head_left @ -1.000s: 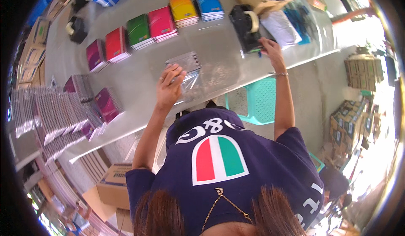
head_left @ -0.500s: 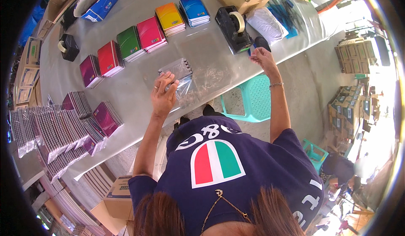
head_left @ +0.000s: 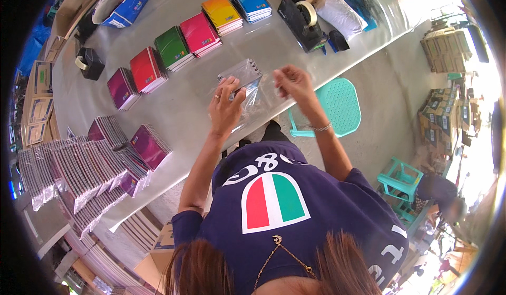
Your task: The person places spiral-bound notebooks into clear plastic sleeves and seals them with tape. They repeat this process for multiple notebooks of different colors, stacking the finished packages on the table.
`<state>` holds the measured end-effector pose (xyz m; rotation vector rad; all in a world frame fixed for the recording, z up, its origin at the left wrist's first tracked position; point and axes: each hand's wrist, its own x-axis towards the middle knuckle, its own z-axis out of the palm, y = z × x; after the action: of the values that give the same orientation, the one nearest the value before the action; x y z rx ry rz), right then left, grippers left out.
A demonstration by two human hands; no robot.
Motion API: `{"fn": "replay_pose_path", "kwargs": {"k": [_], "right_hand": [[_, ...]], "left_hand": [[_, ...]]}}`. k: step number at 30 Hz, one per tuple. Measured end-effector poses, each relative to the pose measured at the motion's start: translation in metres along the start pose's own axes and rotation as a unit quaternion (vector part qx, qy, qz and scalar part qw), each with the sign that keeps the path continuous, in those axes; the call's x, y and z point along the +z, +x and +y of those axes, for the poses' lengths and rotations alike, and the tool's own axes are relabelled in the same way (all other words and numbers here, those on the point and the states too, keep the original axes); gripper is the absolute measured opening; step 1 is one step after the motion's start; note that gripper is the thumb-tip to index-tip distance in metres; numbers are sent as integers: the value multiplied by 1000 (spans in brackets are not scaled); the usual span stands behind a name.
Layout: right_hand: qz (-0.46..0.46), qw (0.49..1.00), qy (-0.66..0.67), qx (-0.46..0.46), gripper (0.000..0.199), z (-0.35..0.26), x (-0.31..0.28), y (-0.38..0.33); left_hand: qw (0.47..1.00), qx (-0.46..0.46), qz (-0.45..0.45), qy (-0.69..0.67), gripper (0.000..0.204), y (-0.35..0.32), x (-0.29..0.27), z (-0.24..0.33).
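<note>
A spiral notebook pack [head_left: 243, 72] in clear plastic lies near the table's front edge, the loose film crinkled along its near side. My left hand [head_left: 225, 105] rests on it with curled fingers, holding it against the table. Just right of the pack, above the table edge, my right hand [head_left: 295, 85] is closed in a pinch; whatever its fingertips hold is too small to make out. Beyond the right hand stands a black tape dispenser [head_left: 295, 27] with a pale roll. The pack's near part is partly hidden by my left fingers.
A diagonal row of notebook stacks runs across the table: purple [head_left: 122, 89], red [head_left: 147, 71], green [head_left: 173, 49], pink [head_left: 200, 34], yellow [head_left: 221, 14], blue [head_left: 251, 3]. Wrapped notebooks [head_left: 87, 168] pile up at left. A smaller dispenser [head_left: 89, 63] and turquoise stool [head_left: 337, 108] stand nearby.
My right hand has come away from the tape dispenser, moving left toward the notebook pack. My left hand stays on the pack. The whole view has shifted slightly.
</note>
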<state>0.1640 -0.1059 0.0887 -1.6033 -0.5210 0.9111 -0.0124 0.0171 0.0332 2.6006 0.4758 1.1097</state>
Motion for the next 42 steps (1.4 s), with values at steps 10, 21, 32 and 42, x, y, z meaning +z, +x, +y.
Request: {"fn": "replay_pose_path", "kwargs": {"k": [10,21,32,42], "right_hand": [[53,998,-36,-2,25,1,72,-12],[95,995,-15,-4,25,18,79,-6],[160,960,-221,-57,36,98,62,8],[-231,812,492,213,37,86,90,-8]], "left_hand": [[999,8,7,-34,23,1,-1,-2],[986,-78,-146,24,77,21,-28,17],[977,-92,-191,31,79,23,-24,8],[962,-168,-181,-116,87,94,-18,2]]}}
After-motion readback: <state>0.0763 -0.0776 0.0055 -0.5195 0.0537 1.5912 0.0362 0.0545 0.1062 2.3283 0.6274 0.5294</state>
